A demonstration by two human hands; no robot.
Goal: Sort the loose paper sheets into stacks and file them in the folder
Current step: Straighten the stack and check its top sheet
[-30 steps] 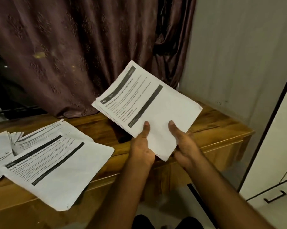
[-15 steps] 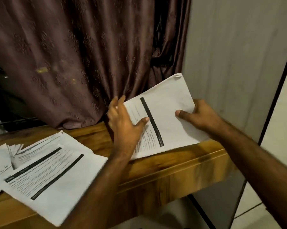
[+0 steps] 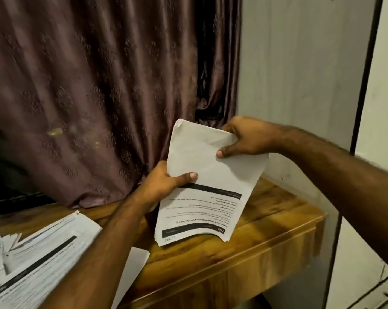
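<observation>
Both hands hold one stack of printed sheets [image 3: 210, 192] upright on its short edge over the right part of the wooden desk [image 3: 266, 237], the lower edge curling where it meets the desk top. The left hand [image 3: 166, 181] grips the stack's left edge about halfway up, thumb pressed flat on the front page just above a black bar of print, the other fingers hidden behind the paper. The right hand [image 3: 244, 139] pinches the upper right corner, thumb on the front and fingers curled round the back, and the top sheet creases under that grip. The text on the front page reads upside down, with a second dark band near the bottom edge. To the left, at the desk's near edge, lies a spread of loose printed sheets [image 3: 32, 264], fanned and overlapping, partly hanging past the edge and crossed by the left forearm. Behind the desk hangs a brownish-purple patterned curtain [image 3: 88, 85]; to the right stands a pale wall [image 3: 300, 74], and a white cupboard door [image 3: 384, 108] with a dark frame fills the far right.
</observation>
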